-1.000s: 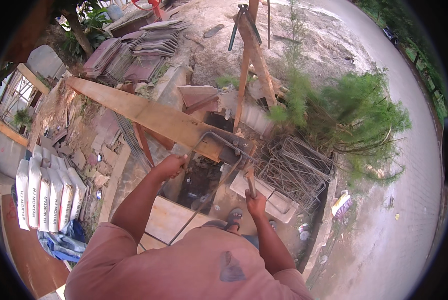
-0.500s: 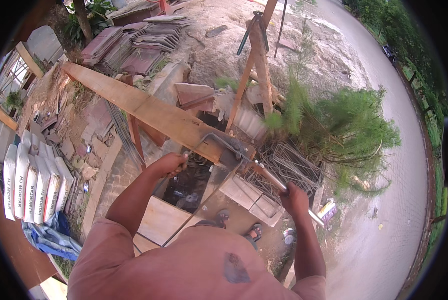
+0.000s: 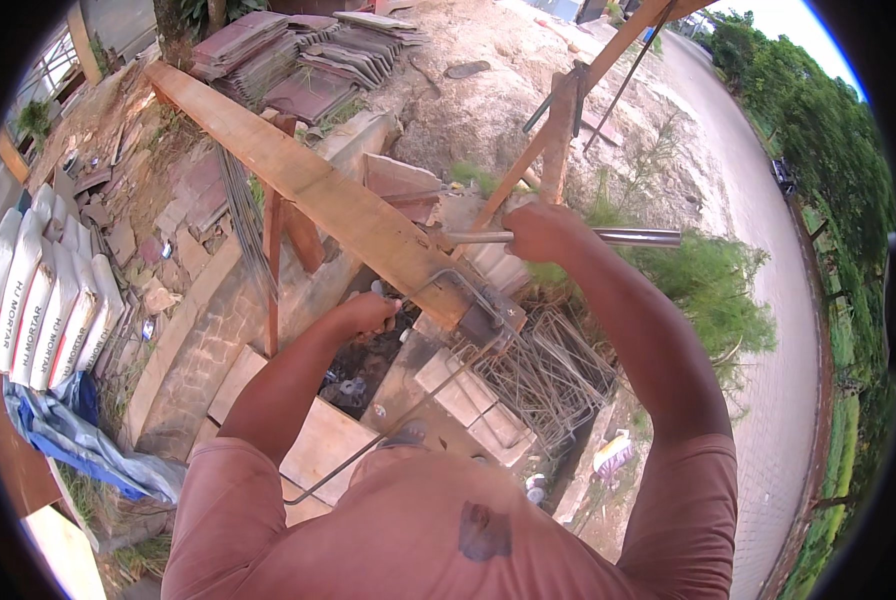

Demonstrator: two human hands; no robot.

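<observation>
A long wooden plank point(image 3: 318, 188) runs from the far left to a dark metal plate point(image 3: 488, 322) at its near end. My left hand point(image 3: 371, 313) is closed on a thin bent steel rod point(image 3: 338, 470) beside the plank's left edge. The rod's other bends lie over the plank end and reach back toward my body. My right hand point(image 3: 551, 236) is wrapped round a silver metal pipe point(image 3: 638, 237) on the plank's far right side. The pipe points left to right, and its left end is close to the plank edge. Whether it touches the rod is hard to see.
Right of the plank end lies a heap of bent steel rod frames point(image 3: 558, 370), with a green bush point(image 3: 703, 300) behind it. White sacks point(image 3: 43, 290) stand at the left. Crossed wooden posts point(image 3: 565, 125), stacked roof tiles point(image 3: 333, 60) and a paved road point(image 3: 758, 400) lie farther out.
My right hand has swung the pipe from the near right up to the plank's far right side. The left hand keeps its grip on the rod. The view has shifted somewhat.
</observation>
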